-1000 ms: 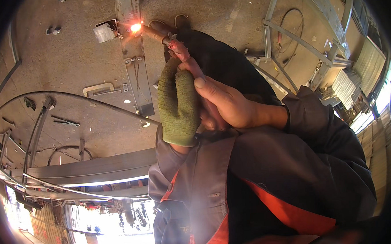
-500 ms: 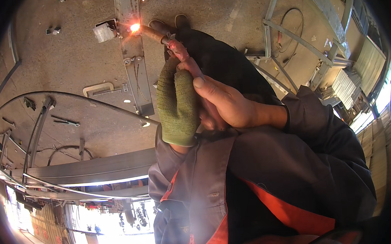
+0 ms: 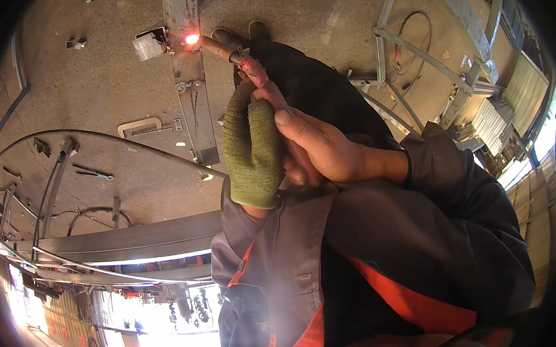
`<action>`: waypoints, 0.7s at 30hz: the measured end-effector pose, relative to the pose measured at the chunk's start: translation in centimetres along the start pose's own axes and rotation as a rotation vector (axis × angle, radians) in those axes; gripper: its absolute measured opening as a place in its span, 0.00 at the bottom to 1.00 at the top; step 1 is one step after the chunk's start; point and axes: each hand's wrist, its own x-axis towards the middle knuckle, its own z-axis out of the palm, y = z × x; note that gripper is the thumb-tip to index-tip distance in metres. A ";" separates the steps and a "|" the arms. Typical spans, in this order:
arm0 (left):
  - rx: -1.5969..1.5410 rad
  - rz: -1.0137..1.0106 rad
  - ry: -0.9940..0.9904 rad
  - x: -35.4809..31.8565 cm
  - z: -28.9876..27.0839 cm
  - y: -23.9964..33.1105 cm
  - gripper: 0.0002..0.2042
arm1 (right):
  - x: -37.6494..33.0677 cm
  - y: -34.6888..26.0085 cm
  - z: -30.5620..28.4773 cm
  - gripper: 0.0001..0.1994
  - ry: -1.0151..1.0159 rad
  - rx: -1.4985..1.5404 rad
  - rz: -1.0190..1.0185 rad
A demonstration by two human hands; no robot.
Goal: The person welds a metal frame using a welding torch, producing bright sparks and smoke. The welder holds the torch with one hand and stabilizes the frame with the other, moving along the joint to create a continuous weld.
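Note:
A welding torch (image 3: 254,71) with a red grip and a brownish nozzle slants up and left, both hands closed round it. My left hand (image 3: 251,151), in a green knit glove, wraps the grip nearer the nozzle. Just behind it, my bare right hand (image 3: 327,147) grips the torch with its thumb along the top. A bright orange-white arc (image 3: 192,39) glows at the nozzle tip, over a long grey steel bar (image 3: 191,109). Touching or close beside the bar on the left is a small silvery metal piece (image 3: 150,46). The bar's surface under the glare is hidden.
A C-shaped tan piece (image 3: 140,127) and dark tongs (image 3: 94,172) lie on the concrete floor at the left. A dark cable (image 3: 100,134) arcs across there. Steel frames (image 3: 423,56) stand at the right, and a wide steel beam (image 3: 131,243) runs below left.
Fewer sparks fly from the arc, and those at the top have gone. Both hands and the torch look practically still.

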 end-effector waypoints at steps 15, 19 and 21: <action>0.121 0.003 0.066 0.5 -0.2 0.8 0.24 | 0.0 -0.4 0.1 0.36 -0.069 -0.026 -0.072; -0.283 -0.208 0.085 0.7 -0.2 1.2 0.20 | -0.1 -0.5 0.3 0.37 -0.035 -0.030 -0.019; 0.005 -0.037 0.042 0.7 -0.1 1.0 0.19 | -0.1 -0.6 0.3 0.37 -0.005 -0.025 -0.032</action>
